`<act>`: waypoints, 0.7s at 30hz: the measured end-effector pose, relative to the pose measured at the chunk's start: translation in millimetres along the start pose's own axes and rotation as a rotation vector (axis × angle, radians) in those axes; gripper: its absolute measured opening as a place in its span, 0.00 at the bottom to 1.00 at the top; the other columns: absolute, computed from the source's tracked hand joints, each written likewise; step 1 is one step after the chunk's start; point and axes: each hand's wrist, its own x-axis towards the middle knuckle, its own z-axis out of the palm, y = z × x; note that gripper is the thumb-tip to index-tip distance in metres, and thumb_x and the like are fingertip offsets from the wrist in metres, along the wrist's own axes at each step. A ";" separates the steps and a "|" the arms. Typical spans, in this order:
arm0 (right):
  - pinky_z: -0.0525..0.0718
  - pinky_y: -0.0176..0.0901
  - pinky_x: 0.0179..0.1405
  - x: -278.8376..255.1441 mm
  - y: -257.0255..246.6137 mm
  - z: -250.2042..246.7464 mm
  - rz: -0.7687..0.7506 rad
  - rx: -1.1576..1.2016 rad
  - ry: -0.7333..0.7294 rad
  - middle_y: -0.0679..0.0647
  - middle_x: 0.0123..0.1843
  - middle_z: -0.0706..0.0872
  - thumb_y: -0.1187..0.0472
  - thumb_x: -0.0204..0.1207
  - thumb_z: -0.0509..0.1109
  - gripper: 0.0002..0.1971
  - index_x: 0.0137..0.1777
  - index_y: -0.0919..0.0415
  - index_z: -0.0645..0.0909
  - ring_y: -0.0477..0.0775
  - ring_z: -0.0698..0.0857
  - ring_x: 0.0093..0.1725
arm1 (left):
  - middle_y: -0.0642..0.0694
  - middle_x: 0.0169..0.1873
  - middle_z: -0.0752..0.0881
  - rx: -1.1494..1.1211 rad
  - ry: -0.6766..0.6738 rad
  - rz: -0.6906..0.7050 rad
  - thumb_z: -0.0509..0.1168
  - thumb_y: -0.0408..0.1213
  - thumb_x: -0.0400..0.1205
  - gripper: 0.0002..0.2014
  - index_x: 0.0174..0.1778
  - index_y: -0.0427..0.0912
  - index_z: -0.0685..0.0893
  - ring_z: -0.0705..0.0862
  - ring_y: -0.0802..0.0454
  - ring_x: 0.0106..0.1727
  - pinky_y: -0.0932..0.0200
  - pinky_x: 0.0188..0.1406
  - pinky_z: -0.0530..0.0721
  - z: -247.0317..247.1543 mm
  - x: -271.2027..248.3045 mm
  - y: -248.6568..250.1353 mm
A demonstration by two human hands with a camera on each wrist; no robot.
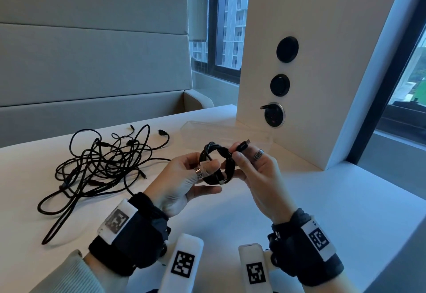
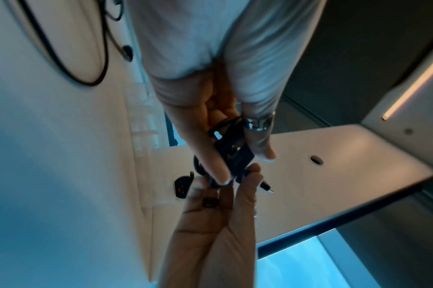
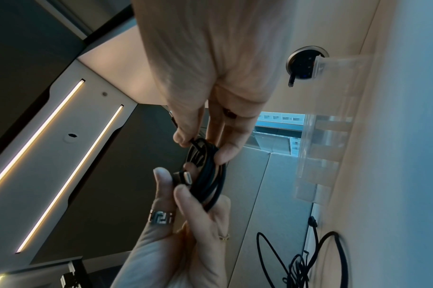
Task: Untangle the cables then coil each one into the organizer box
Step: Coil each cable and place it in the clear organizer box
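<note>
Above the table, a small coil of black cable (image 1: 217, 166) hangs between both hands. My left hand (image 1: 205, 168) grips the coil's left side, thumb through the loop. A silver connector (image 3: 184, 177) lies against the left fingers (image 3: 185, 196). With thumb and fingers, my right hand (image 1: 239, 154) pinches the coil's other end just behind its USB plug (image 1: 243, 145), which points up and right. The clear organizer box (image 1: 227, 132) stands just behind the hands, and I cannot tell what it holds. A tangle of black cables (image 1: 103, 163) lies on the white table (image 1: 322, 200) to the left.
A white pillar (image 1: 299, 62) with round black sockets (image 1: 273, 115) rises right behind the box. A padded grey bench back (image 1: 92, 51) runs along the table's far side. The table's right edge drops off beside a window (image 1: 410, 74). Loose cable ends (image 1: 162, 132) stray toward the box.
</note>
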 end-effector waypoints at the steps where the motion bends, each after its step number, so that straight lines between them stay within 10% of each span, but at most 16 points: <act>1: 0.87 0.47 0.38 0.0 0.3 0.2 -0.005 0.013 -0.006 0.66 0.49 0.86 0.61 0.73 0.66 0.09 0.49 0.65 0.82 0.58 0.87 0.42 | 0.44 0.29 0.89 0.018 0.000 0.009 0.70 0.36 0.65 0.11 0.41 0.36 0.82 0.88 0.53 0.31 0.62 0.23 0.84 1.1 -1.3 0.8; 7: 0.85 0.51 0.42 -1.4 -3.5 3.6 0.006 0.138 -0.068 0.64 0.46 0.87 0.58 0.71 0.68 0.09 0.48 0.59 0.86 0.59 0.86 0.38 | 0.44 0.33 0.84 0.133 0.110 0.116 0.67 0.31 0.77 0.10 0.52 0.30 0.79 0.85 0.54 0.30 0.67 0.13 0.69 0.9 1.6 1.7; 15: 0.85 0.46 0.40 0.7 -6.9 3.0 0.005 0.140 -0.094 0.62 0.44 0.87 0.56 0.72 0.68 0.07 0.46 0.55 0.86 0.58 0.87 0.39 | 0.51 0.27 0.86 0.065 0.187 0.271 0.63 0.28 0.80 0.06 0.39 0.40 0.75 0.82 0.49 0.32 0.68 0.13 0.65 7.0 2.6 -5.9; 21: 0.85 0.43 0.38 2.6 -3.2 2.1 0.067 0.132 -0.113 0.59 0.41 0.87 0.50 0.67 0.76 0.14 0.47 0.59 0.85 0.55 0.87 0.42 | 0.51 0.26 0.81 -0.015 0.082 0.358 0.62 0.30 0.78 0.06 0.37 0.40 0.72 0.79 0.58 0.31 0.71 0.29 0.76 9.7 3.9 -10.2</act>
